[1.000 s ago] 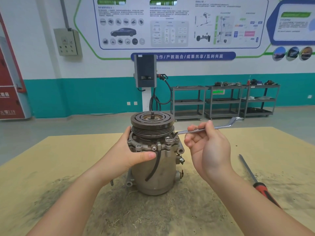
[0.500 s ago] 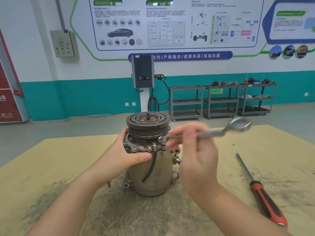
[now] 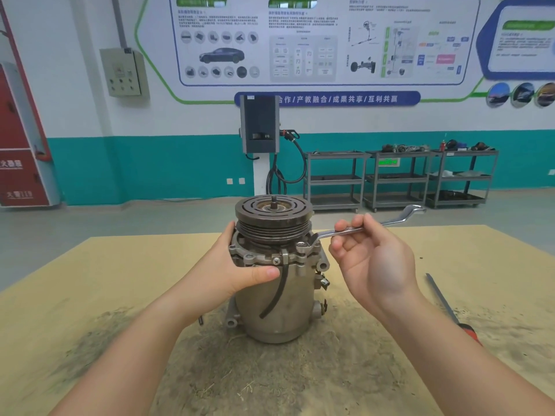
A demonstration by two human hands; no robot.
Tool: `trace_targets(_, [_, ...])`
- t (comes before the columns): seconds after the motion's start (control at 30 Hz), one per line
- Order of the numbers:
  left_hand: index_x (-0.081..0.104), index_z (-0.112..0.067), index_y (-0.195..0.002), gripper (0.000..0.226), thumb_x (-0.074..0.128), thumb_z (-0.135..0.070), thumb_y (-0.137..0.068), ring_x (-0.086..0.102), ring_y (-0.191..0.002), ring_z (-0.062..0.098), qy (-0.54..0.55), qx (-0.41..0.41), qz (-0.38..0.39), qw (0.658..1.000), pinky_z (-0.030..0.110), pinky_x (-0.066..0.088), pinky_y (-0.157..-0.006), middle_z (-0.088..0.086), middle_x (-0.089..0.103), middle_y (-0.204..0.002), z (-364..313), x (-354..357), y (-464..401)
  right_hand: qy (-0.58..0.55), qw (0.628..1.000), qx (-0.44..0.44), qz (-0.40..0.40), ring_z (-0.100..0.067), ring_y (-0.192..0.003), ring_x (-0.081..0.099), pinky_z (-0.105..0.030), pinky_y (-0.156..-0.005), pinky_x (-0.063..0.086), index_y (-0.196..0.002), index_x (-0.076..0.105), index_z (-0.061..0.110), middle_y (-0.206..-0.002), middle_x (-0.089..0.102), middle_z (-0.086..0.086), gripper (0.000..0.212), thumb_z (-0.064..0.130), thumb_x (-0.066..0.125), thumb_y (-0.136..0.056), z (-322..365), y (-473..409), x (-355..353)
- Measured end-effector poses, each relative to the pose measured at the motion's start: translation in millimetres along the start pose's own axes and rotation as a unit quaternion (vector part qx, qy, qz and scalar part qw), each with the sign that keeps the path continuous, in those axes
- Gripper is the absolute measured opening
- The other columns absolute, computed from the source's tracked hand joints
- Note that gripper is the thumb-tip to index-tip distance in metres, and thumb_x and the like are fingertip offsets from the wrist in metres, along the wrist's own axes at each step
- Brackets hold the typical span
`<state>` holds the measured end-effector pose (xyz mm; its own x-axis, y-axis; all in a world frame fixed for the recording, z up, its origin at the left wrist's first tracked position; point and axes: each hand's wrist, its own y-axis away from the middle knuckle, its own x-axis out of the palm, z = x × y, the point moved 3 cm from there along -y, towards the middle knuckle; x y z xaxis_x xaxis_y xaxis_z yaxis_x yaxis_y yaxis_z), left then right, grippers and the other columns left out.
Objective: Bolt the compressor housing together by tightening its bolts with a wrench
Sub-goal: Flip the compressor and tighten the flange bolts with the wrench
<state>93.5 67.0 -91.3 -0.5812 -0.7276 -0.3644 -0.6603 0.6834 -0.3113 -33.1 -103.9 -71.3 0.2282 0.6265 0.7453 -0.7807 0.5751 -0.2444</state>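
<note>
A grey metal compressor housing point(image 3: 279, 307) stands upright on the table, with a dark grooved pulley point(image 3: 272, 219) on top and a black hose down its front. My left hand point(image 3: 237, 270) grips the housing's left side, thumb across the front below the flange. My right hand point(image 3: 371, 256) holds the shaft of a silver ring wrench point(image 3: 348, 232). The wrench's near ring end sits on a bolt point(image 3: 303, 245) at the flange's right front. Its far end points up and right, past my fingers.
A red-handled screwdriver point(image 3: 447, 307) lies on the yellow-brown table point(image 3: 120, 283) to the right, partly behind my right forearm. Dirt and dry grass bits are scattered around the housing's base. Grey shelf carts point(image 3: 399, 178) and a charger post point(image 3: 260, 127) stand far behind.
The wrench handle swung toward me half a second ago, then back out to the right, with its ring end at the flange bolt. My left hand kept its grip on the housing.
</note>
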Motion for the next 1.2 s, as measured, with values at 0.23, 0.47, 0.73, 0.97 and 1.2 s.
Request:
trace_targets(0.23, [0.043, -0.046, -0.131, 0.081, 0.092, -0.037, -0.066, 0.06, -0.111, -0.011, 0.005, 0.002, 0.002, 1.0, 0.001, 0.046, -0.08, -0.031, 0.064, -0.12, 3, -1, -1, 0.077, 0.995, -0.065, -0.004, -0.016, -0.055, 0.057, -0.024, -0.055, 0.051, -0.078, 0.054, 0.008, -0.07, 0.066, -0.006, 0.034, 0.025, 0.039, -0.103, -1, 9, -2])
trace_targets(0.47, [0.047, -0.037, -0.135, 0.082, 0.091, -0.035, -0.066, 0.063, -0.117, 0.002, 0.01, 0.01, 0.015, 1.0, 0.021, 0.049, -0.095, -0.016, 0.067, -0.125, 6, 0, -3, 0.52, 0.706, -0.446, 0.182, -0.004, -0.094, 0.065, -0.017, -0.084, 0.051, -0.093, 0.072, 0.026, -0.1, 0.068, 0.009, 0.018, 0.042, 0.064, -0.088, -17, 65, 14])
trace_targets(0.73, [0.033, -0.02, -0.151, 0.092, 0.082, -0.012, -0.073, 0.054, -0.13, 0.029, -0.002, -0.013, 0.0, 1.0, 0.047, 0.042, -0.11, 0.011, 0.055, -0.142, 11, 0, -9, 0.55, 0.698, -0.438, 0.137, -0.006, -0.075, 0.056, -0.016, -0.068, 0.045, -0.09, 0.068, 0.019, -0.087, 0.06, 0.007, 0.012, 0.03, 0.063, -0.089, -47, 65, 58])
trace_targets(0.97, [0.029, -0.039, -0.151, 0.122, 0.09, -0.059, -0.047, 0.051, -0.131, 0.006, 0.001, -0.019, -0.002, 1.0, 0.041, 0.039, -0.115, -0.017, 0.052, -0.145, 6, -2, -1, 0.207, 0.953, -0.212, -0.061, -0.016, -0.048, 0.051, -0.022, -0.049, 0.043, -0.099, 0.045, 0.02, -0.065, 0.064, -0.007, 0.015, 0.01, 0.035, -0.104, 16, 27, 18])
trace_targets(1.2, [0.029, -0.041, -0.15, 0.123, 0.091, -0.061, -0.045, 0.054, -0.128, 0.002, 0.013, -0.016, -0.004, 1.0, 0.038, 0.041, -0.114, -0.021, 0.054, -0.141, 5, -3, -2, 0.01, 0.994, 0.077, -0.081, -0.014, -0.042, 0.034, -0.023, -0.041, 0.029, -0.082, 0.039, 0.014, -0.058, 0.05, -0.006, 0.018, 0.004, 0.036, -0.097, 3, -18, -3])
